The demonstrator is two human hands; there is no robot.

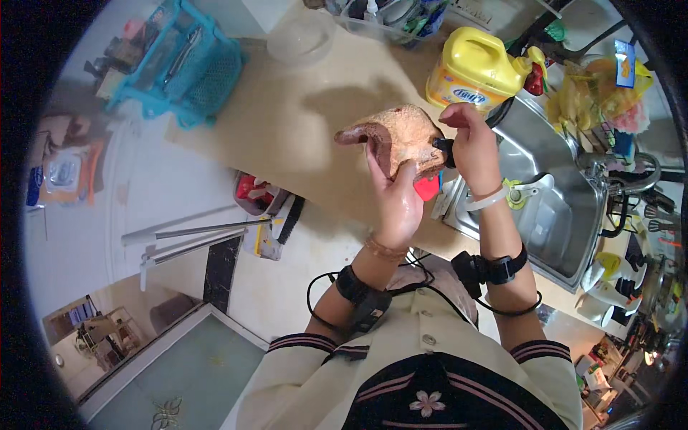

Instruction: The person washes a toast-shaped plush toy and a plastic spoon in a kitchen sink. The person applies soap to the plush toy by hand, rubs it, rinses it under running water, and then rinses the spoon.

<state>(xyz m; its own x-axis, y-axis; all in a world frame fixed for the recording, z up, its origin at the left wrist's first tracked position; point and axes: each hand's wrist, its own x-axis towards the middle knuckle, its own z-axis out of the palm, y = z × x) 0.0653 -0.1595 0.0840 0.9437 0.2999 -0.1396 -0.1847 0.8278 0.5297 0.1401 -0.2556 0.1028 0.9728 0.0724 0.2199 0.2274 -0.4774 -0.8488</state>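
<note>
My left hand point(400, 201) holds a brown and tan cloth point(414, 126) from below, with the thumb on its lower side. The cloth is bunched, and a darker brown fold droops to the left. To its right, my right hand point(475, 145) is closed around a black handle point(444, 146) whose other end meets the cloth. Whatever the handle belongs to is mostly hidden. Beneath the cloth, a red piece point(427, 188) with a blue edge shows; I cannot tell what it is part of. Both hands are above the beige counter point(269, 118).
A yellow detergent jug point(473, 70) stands just beyond my right hand. The steel sink point(559, 231) with its faucet point(629, 174) is at right, holding a white-handled utensil point(532, 188). At back left stands a blue plastic basket point(188, 70); a clear bowl point(301, 40) is nearby.
</note>
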